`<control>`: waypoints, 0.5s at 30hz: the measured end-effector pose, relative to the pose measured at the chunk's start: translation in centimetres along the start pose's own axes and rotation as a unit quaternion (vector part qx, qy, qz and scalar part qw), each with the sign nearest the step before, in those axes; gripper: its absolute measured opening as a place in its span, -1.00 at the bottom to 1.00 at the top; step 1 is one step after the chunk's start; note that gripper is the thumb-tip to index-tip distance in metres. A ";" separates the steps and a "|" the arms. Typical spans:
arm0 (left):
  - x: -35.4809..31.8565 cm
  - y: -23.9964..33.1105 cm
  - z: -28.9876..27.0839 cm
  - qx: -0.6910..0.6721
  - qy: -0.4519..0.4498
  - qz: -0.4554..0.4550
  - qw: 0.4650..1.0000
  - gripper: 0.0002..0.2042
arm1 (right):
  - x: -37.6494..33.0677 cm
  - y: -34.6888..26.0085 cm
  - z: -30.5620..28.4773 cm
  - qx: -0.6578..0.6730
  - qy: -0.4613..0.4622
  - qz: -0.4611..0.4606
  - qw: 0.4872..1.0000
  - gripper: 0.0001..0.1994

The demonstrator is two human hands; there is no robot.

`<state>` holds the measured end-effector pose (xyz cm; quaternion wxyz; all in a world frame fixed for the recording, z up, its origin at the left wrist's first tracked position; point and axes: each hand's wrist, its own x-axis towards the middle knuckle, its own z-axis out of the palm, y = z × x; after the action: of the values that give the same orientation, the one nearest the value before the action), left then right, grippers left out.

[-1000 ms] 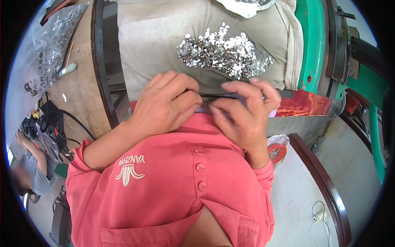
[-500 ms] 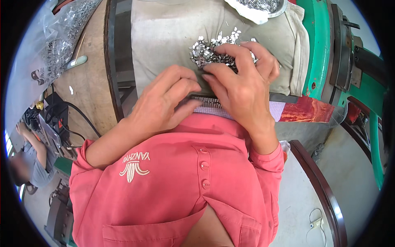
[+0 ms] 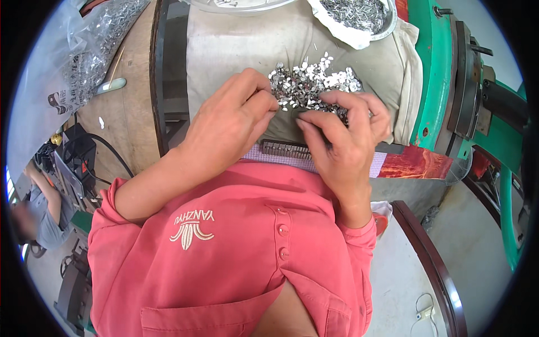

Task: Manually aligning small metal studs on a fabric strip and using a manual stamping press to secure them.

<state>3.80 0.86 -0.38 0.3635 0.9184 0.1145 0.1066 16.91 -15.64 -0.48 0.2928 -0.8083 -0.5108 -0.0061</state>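
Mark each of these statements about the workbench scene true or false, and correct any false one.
1. Both hands reach into a pile of small silvery metal pieces lying on a beige cloth. True.
2. The left hand holds a hammer. False: its fingers pinch at the small pieces, no tool in it.
3. A dark narrow metal strip lies on the near side of the pile, towards the person. True.
4. The machine frame on the right is yellow. False: it is green.
5. The right hand rests on the floor. False: it is at the pile's edge.
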 end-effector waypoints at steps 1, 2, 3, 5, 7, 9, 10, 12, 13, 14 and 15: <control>-0.1 0.1 -0.1 0.000 -0.001 0.000 1.000 -0.81 | 0.2 -0.2 0.5 -0.007 0.007 -0.006 1.000 -0.84; -0.3 0.2 -0.3 -0.007 0.001 -0.017 1.000 -0.81 | 0.4 -0.4 0.9 -0.001 0.010 -0.010 1.000 -0.85; -0.4 0.2 -0.4 -0.015 0.002 -0.033 0.999 -0.82 | 0.6 -0.5 1.3 0.000 0.010 -0.009 1.000 -0.85; -0.8 0.0 -0.4 -0.019 0.009 -0.042 0.999 -0.82 | 1.1 -0.8 1.9 -0.021 0.004 -0.013 1.000 -0.85; -1.0 -0.1 -0.4 -0.024 0.015 -0.050 0.998 -0.82 | 1.2 -0.8 2.0 -0.013 0.007 -0.016 1.000 -0.84; -1.0 -0.2 -0.4 -0.024 0.022 -0.053 0.998 -0.82 | 1.2 -0.4 1.6 -0.006 -0.005 -0.038 0.999 -0.85; -1.0 -0.2 -0.4 -0.025 0.023 -0.054 0.998 -0.82 | 1.0 -0.2 1.3 -0.007 -0.007 -0.038 0.999 -0.85; -0.9 -0.1 -0.4 -0.030 0.023 -0.050 0.998 -0.83 | 0.3 0.2 0.5 0.008 0.001 -0.036 0.999 -0.85; -0.8 -0.1 -0.4 -0.032 0.023 -0.052 0.998 -0.83 | -0.1 0.5 0.4 -0.006 -0.006 -0.026 1.000 -0.84; -0.7 0.0 -0.3 -0.019 0.022 -0.043 0.999 -0.83 | -0.5 0.7 0.3 -0.007 -0.008 -0.025 1.000 -0.84; -0.5 0.1 -0.2 -0.006 0.021 -0.034 0.999 -0.83 | -0.8 0.9 0.1 -0.002 -0.019 -0.011 1.000 -0.83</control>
<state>3.24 0.76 -0.17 0.3696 0.9095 0.1528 0.1139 17.23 -16.50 -1.22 0.2812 -0.8032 -0.5251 0.0045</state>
